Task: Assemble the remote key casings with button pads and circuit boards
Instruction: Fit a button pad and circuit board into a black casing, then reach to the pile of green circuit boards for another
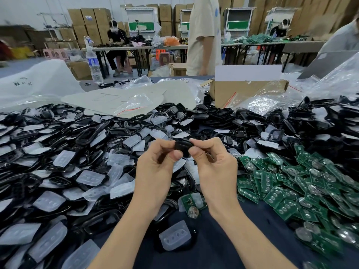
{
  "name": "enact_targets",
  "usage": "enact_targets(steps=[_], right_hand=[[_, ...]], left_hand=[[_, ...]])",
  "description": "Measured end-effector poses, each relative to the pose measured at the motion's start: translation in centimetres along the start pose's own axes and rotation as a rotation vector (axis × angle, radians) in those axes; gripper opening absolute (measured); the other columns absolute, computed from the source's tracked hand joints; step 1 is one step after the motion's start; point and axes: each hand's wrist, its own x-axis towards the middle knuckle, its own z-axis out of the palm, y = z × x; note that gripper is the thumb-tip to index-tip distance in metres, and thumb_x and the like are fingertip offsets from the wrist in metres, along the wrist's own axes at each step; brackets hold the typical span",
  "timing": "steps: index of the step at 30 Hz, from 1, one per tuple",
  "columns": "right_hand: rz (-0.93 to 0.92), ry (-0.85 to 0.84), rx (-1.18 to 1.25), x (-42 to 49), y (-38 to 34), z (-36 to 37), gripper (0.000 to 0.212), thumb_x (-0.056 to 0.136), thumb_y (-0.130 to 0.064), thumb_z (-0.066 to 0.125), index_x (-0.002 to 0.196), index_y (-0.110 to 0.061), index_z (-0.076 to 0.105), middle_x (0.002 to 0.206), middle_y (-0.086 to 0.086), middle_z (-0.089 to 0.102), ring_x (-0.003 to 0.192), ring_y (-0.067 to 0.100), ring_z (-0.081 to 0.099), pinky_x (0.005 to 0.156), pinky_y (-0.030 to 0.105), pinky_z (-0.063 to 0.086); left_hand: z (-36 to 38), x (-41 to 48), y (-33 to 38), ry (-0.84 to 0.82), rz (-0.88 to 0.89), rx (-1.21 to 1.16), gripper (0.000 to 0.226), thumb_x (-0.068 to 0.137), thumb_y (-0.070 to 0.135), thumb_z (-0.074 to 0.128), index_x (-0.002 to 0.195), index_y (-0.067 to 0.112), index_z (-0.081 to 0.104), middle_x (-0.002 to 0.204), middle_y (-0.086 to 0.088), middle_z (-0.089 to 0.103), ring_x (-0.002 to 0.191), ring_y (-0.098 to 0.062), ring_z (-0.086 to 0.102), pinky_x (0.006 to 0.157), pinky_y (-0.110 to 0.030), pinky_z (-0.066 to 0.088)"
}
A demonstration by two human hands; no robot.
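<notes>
Now both hands, left hand [157,162] and right hand [211,162], are pinching one black casing [183,145] between them, and uneven pressure could be misaligning its halves.

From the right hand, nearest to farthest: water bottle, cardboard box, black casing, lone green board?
1. black casing, pinched by the right hand.
2. lone green board, just below the wrist.
3. cardboard box, far side, ahead.
4. water bottle, far left edge.
</notes>
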Motion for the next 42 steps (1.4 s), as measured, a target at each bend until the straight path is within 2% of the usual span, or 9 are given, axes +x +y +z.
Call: enact_targets(steps=[8, 14, 19, 22, 26, 32, 36, 39, 42], right_hand=[[-0.045, 0.01, -0.146, -0.1, 0.4, 0.2, 0.037, 0.091, 0.001, 0.066, 0.086, -0.036, 0.066, 0.091, -0.007, 0.067, 0.09, 0.013, 0.065, 0.078, 0.018, 0.048], [-0.044, -0.062, -0.067, -0.2, 0.1, 0.1, 0.006, 0.094, -0.031, 0.068, 0.096, -0.037, 0.069, 0.1, -0.006, 0.069, 0.096, 0.014, 0.066, 0.081, 0.018, 0.048], [-0.064, -0.051, -0.048, 0.0, 0.3, -0.2, 0.012, 0.094, -0.022, 0.071, 0.092, -0.034, 0.069, 0.096, -0.004, 0.068, 0.089, 0.011, 0.065, 0.075, 0.015, 0.046], [-0.09, -0.05, -0.114, 0.1, 0.5, -0.4, 0.023, 0.094, -0.013, 0.068, 0.089, -0.035, 0.065, 0.091, -0.009, 0.064, 0.083, 0.009, 0.06, 0.072, 0.016, 0.043], [-0.112, -0.041, -0.175, 0.0, 0.5, -0.3, 0.028, 0.088, -0.014, 0.062, 0.084, -0.042, 0.06, 0.092, -0.012, 0.063, 0.087, 0.011, 0.061, 0.076, 0.016, 0.045], [0.023, -0.022, -0.038, -0.4, -0.2, -0.5, 0.009, 0.098, -0.016, 0.065, 0.096, -0.025, 0.067, 0.09, -0.01, 0.07, 0.082, 0.002, 0.064, 0.073, 0.017, 0.049], [0.057, 0.049, -0.002, -0.5, -2.4, -2.4, 0.005, 0.098, -0.017, 0.066, 0.102, -0.019, 0.068, 0.088, -0.014, 0.071, 0.08, -0.001, 0.066, 0.073, 0.016, 0.051], [0.067, 0.168, 0.017, -0.8, -4.8, -5.6, 0.003, 0.097, -0.022, 0.067, 0.098, -0.024, 0.068, 0.086, -0.013, 0.071, 0.078, -0.001, 0.065, 0.071, 0.02, 0.054], [0.049, 0.323, 0.024, -1.6, -7.4, -9.4, 0.007, 0.098, -0.028, 0.066, 0.096, -0.021, 0.066, 0.076, -0.018, 0.068, 0.071, -0.003, 0.061, 0.067, 0.022, 0.055]], left_hand=[[0.2, -0.2, -0.2, 0.014, -0.035, -0.005, 0.044, 0.092, -0.001, 0.064, 0.076, 0.04, 0.068, 0.079, 0.011, 0.071, 0.08, -0.007, 0.063, 0.079, -0.019, 0.051], [-0.1, 0.1, -0.1, 0.036, 0.001, 0.023, 0.026, 0.092, -0.001, 0.064, 0.086, 0.024, 0.065, 0.08, 0.012, 0.071, 0.077, -0.001, 0.062, 0.074, -0.011, 0.048], [-0.2, -0.1, -0.4, 0.025, -0.011, 0.048, 0.029, 0.092, 0.003, 0.066, 0.083, 0.031, 0.068, 0.086, 0.002, 0.072, 0.081, -0.006, 0.064, 0.076, -0.016, 0.05], [-0.1, -0.1, -0.4, -0.009, -0.002, 0.083, 0.04, 0.092, 0.002, 0.065, 0.081, 0.04, 0.067, 0.084, 0.007, 0.072, 0.083, -0.008, 0.066, 0.08, -0.02, 0.052], [-0.4, -0.3, -0.6, 0.002, 0.018, 0.119, 0.035, 0.092, 0.0, 0.065, 0.086, 0.035, 0.067, 0.087, 0.005, 0.074, 0.087, -0.014, 0.069, 0.083, -0.026, 0.054], [0.6, -1.0, 0.2, 0.055, 0.046, 0.119, 0.039, 0.094, 0.012, 0.067, 0.086, 0.05, 0.067, 0.091, 0.013, 0.074, 0.09, -0.008, 0.07, 0.083, -0.025, 0.054], [3.5, -1.6, 2.0, 0.011, 0.074, -0.003, 0.019, 0.098, 0.019, 0.063, 0.092, 0.037, 0.068, 0.088, 0.012, 0.074, 0.087, -0.012, 0.07, 0.08, -0.027, 0.055], [7.6, -2.4, 4.0, -0.117, 0.066, -0.109, 0.015, 0.1, 0.017, 0.059, 0.094, 0.029, 0.064, 0.082, 0.017, 0.073, 0.076, 0.001, 0.068, 0.069, -0.014, 0.054], [12.0, -3.8, 6.1, -0.266, 0.104, -0.137, 0.014, 0.101, 0.015, 0.058, 0.095, 0.026, 0.065, 0.079, 0.017, 0.072, 0.071, 0.002, 0.066, 0.064, -0.011, 0.052]])
